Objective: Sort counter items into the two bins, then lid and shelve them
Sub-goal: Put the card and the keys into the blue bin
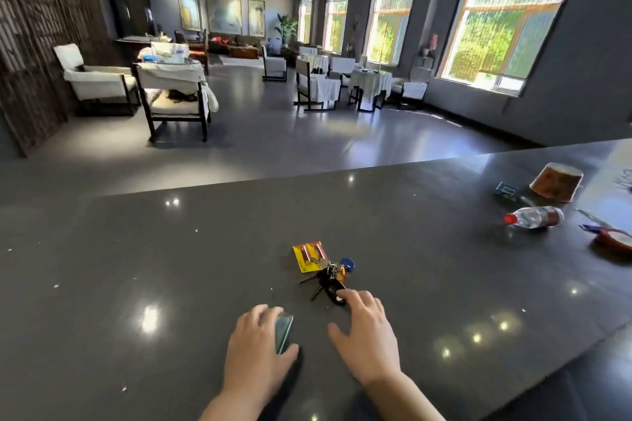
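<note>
Your left hand (260, 342) grips a small flat greenish box (284, 332) on edge, thumb beneath, ready to lift it off the counter (136, 267). Your right hand (367, 328) is spread flat with its fingertips on the black fob of the keys (330, 278), likely to gather them next. A battery pack (309, 256) lies just beyond. No bins are visible; a bottle (533, 216) waits well right.

Dark counter (171, 284): battery pack (307, 256), keys (330, 278), bottle (533, 216), possibly cup (555, 181).
</note>
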